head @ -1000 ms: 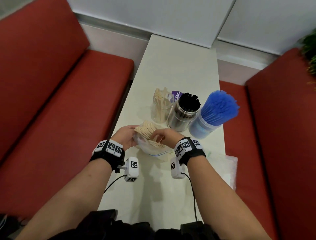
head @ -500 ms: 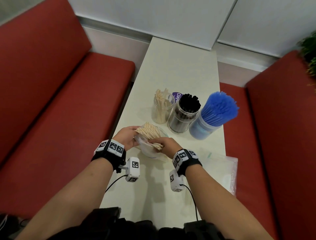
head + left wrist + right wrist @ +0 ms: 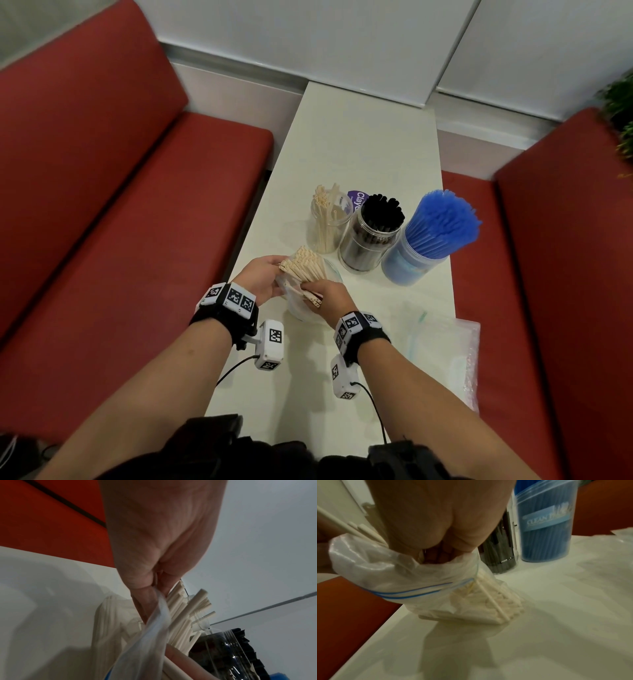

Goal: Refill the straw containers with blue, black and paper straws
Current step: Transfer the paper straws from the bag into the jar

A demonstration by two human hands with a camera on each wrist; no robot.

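A bundle of paper straws sticks out of a clear zip bag standing on the white table in front of me. My left hand pinches the bag's rim on the left side. My right hand reaches into the bag's mouth and grips the straws. Behind stand three containers: a clear jar of paper straws, partly filled, a jar of black straws and a tub of blue straws, both packed.
Empty clear bags lie on the table's right near edge. A purple label shows behind the jars. Red bench seats flank the narrow table on both sides. The far half of the table is bare.
My right hand has slid back toward me along the bundle and now grips its lower part. The left hand stays at the bag's rim.
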